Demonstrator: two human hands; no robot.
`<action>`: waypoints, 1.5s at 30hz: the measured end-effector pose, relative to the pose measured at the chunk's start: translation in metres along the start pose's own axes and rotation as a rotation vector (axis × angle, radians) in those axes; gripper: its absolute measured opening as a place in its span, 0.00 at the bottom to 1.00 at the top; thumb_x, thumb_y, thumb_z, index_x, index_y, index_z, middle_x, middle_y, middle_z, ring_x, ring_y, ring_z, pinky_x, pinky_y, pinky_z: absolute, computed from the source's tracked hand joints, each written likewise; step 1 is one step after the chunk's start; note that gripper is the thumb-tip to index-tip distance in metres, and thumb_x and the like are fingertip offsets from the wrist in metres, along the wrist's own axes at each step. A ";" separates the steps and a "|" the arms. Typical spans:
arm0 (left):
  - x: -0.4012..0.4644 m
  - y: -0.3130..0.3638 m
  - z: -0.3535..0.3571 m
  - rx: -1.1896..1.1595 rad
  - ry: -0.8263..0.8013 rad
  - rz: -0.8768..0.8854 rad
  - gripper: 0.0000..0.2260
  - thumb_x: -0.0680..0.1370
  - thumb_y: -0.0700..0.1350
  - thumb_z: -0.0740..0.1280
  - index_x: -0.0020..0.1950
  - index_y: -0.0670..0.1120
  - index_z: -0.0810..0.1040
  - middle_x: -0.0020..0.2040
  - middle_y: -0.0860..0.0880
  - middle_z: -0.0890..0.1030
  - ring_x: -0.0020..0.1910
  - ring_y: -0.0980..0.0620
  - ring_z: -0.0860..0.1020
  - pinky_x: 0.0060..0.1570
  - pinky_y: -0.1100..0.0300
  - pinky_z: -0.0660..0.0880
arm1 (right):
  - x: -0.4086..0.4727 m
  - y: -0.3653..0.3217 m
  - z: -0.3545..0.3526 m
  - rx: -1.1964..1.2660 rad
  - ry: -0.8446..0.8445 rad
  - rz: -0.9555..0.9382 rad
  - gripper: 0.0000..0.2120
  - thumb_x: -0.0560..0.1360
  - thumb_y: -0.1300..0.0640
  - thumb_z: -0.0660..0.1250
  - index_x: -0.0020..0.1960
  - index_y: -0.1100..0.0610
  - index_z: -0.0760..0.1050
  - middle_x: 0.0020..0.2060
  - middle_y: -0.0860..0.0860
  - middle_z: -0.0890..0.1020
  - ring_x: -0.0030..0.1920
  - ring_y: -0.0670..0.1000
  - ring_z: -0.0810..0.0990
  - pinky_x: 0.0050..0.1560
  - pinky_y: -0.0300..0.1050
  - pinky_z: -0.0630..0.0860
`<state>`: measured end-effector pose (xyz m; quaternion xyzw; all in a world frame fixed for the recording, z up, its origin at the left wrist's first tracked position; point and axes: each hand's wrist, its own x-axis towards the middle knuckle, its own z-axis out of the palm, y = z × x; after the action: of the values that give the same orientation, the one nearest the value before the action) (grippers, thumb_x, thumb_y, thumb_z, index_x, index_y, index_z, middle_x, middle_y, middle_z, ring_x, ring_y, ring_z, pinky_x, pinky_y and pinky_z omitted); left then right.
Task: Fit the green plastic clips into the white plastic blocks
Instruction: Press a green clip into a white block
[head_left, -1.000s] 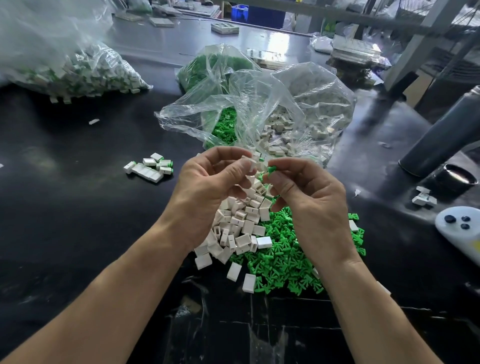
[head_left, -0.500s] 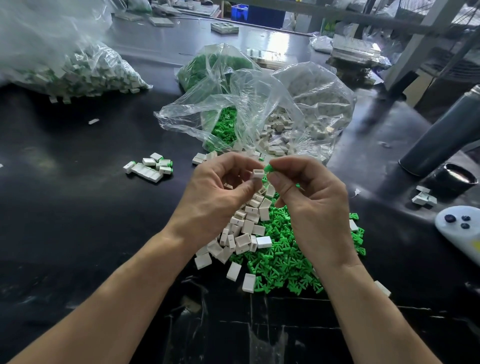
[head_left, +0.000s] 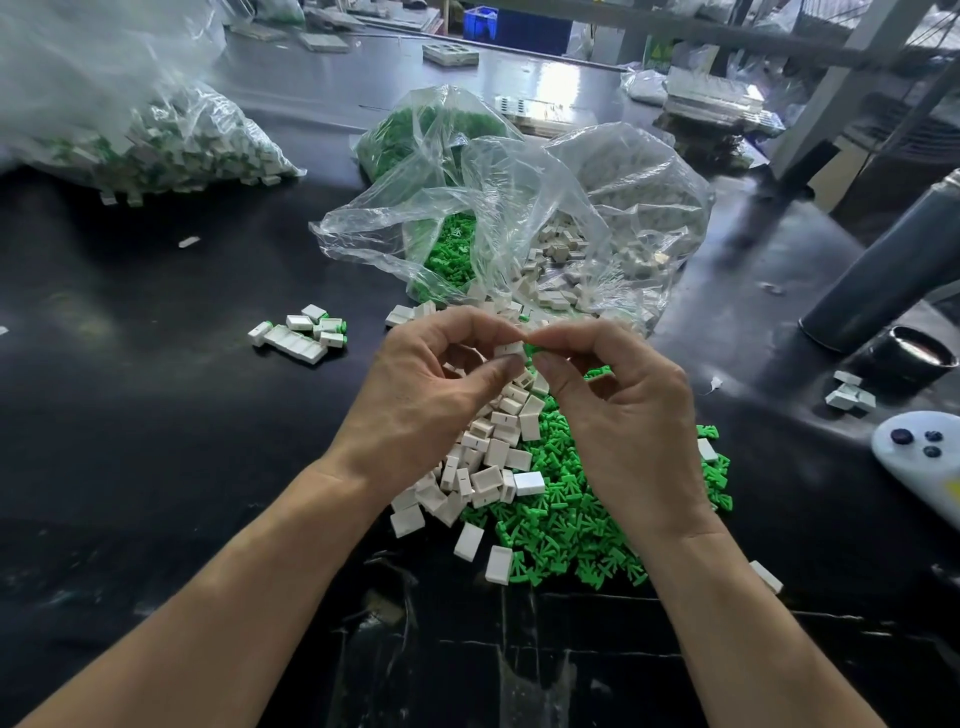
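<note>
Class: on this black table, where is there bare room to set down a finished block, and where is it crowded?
Bare table lies left of the left hand, below the small cluster of finished blocks. Another bare strip runs between that cluster and the far-left bag. Crowded: the white blocks and green clips under both hands, and the open bags behind.

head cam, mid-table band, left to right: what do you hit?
small cluster of assembled blocks → left hand pinching a white block → right hand pinching a green clip → black cup → white controller at the right edge.
</note>
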<state>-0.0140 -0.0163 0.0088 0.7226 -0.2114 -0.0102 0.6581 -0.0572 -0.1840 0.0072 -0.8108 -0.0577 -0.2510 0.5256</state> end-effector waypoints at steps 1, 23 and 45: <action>0.000 0.000 0.000 -0.008 -0.002 -0.004 0.07 0.76 0.40 0.75 0.53 0.48 0.85 0.46 0.48 0.85 0.42 0.51 0.80 0.44 0.57 0.81 | 0.000 0.000 0.000 -0.016 0.003 -0.008 0.07 0.77 0.60 0.74 0.52 0.50 0.85 0.46 0.44 0.84 0.46 0.45 0.82 0.41 0.32 0.74; 0.004 -0.003 -0.001 -0.102 0.068 -0.023 0.06 0.74 0.39 0.76 0.51 0.44 0.85 0.44 0.49 0.87 0.40 0.58 0.81 0.39 0.66 0.76 | 0.001 0.001 -0.001 0.173 -0.051 0.175 0.04 0.76 0.59 0.75 0.49 0.51 0.84 0.40 0.47 0.86 0.36 0.45 0.81 0.38 0.38 0.78; 0.001 0.001 -0.003 0.259 0.102 0.153 0.08 0.74 0.33 0.76 0.47 0.45 0.86 0.44 0.53 0.83 0.43 0.58 0.83 0.44 0.70 0.78 | -0.002 -0.002 0.003 -0.227 -0.037 -0.019 0.03 0.76 0.60 0.76 0.49 0.56 0.84 0.39 0.44 0.83 0.39 0.42 0.80 0.40 0.28 0.72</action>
<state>-0.0123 -0.0139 0.0102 0.7827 -0.2316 0.1040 0.5683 -0.0590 -0.1802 0.0068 -0.8690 -0.0463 -0.2460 0.4269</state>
